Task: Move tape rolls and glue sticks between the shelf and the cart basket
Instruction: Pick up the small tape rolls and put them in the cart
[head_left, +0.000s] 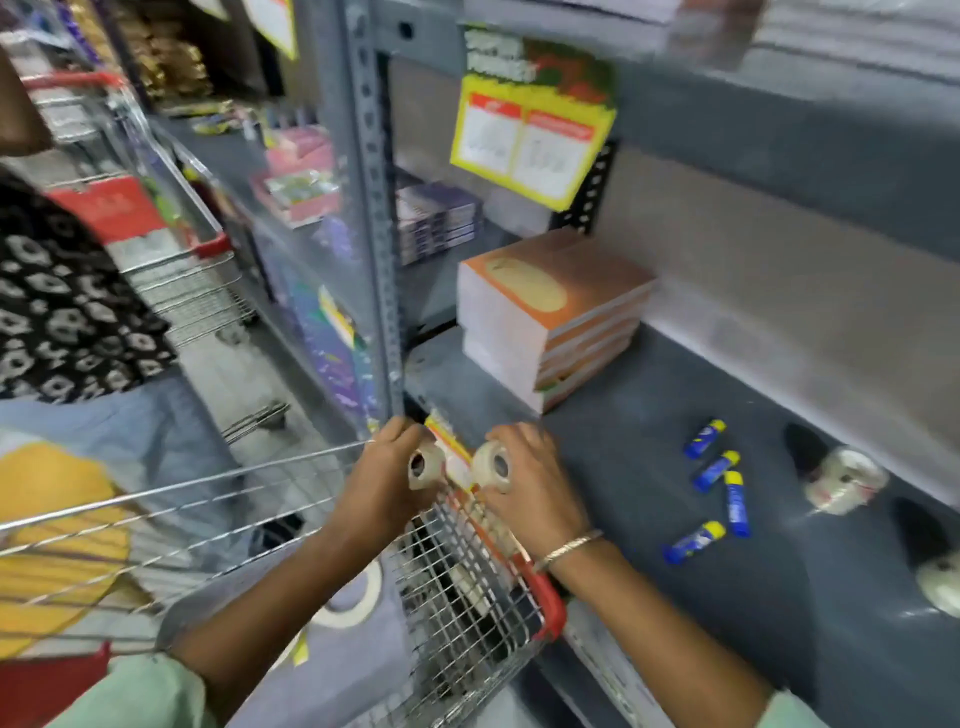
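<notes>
The cart basket (545, 592) is sitting against the shelf (649, 519) front edge; above its rim the left hand (384, 478) is clamping one tape roll (423, 465), the right hand (530, 483) another tape roll (493, 466); light, rigid, probably slick, best pinched across the rim.

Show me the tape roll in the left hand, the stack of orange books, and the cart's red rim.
Tape roll (423, 464), head view, on its side face near the core hole.
Orange books (550, 283), head view, on the top cover.
Red rim (551, 603), head view, on the corner nearest the shelf.
</notes>
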